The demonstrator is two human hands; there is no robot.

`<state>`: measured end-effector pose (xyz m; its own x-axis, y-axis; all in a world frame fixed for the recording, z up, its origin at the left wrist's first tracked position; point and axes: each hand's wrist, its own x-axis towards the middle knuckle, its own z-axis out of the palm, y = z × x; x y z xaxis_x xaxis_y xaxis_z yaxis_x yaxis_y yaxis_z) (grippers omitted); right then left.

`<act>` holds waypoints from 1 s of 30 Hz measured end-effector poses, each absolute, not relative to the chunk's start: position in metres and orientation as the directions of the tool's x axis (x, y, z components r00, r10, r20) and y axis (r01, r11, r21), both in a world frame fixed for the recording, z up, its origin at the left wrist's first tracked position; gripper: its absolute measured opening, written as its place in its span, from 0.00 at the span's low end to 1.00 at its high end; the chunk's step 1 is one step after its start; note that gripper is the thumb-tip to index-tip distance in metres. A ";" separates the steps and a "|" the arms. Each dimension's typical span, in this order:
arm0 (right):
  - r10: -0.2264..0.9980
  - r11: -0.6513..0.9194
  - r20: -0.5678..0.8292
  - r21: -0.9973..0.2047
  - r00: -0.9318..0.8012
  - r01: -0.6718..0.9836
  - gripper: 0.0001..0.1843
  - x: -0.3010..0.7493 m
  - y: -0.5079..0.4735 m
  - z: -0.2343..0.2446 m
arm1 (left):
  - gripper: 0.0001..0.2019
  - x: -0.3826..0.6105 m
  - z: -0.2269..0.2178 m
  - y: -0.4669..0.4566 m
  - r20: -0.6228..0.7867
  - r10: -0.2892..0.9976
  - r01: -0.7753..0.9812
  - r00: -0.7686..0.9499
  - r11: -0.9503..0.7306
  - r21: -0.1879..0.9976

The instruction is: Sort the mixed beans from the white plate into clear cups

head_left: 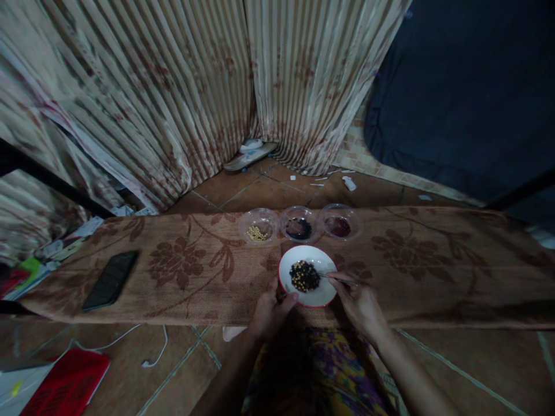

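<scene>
A white bowl with a red rim (309,301) sits near the front edge of the cloth-covered bench. Dark and pale-yellow beans (304,276) lie mixed in it. My left hand (272,307) grips the bowl's lower left side, thumb at the rim. With closed fingers, my right hand (356,300) holds a slim metal utensil (347,282) over the right rim, its tip at the beans; its exact kind is unclear. Behind stand three clear plastic bowls: the left one (271,222) has yellow beans, the middle one (299,211) black beans, the right one (353,222) dark red beans.
A dark phone (110,280) lies on the left of the brown floral cloth (243,289). Striped curtains (208,75) hang behind the bench. Paper scraps (349,183) lie on the tiled floor. At lower left are a red bag or packet (69,381) and a white cable (162,349).
</scene>
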<state>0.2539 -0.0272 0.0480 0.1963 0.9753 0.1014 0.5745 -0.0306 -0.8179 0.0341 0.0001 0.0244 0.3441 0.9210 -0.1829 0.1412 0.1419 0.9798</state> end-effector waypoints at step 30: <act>0.978 0.009 0.135 -0.783 0.156 0.622 0.19 0.256 -0.033 0.048 | 0.26 0.035 0.023 -0.001 -0.167 0.918 0.099 0.360 0.140 0.985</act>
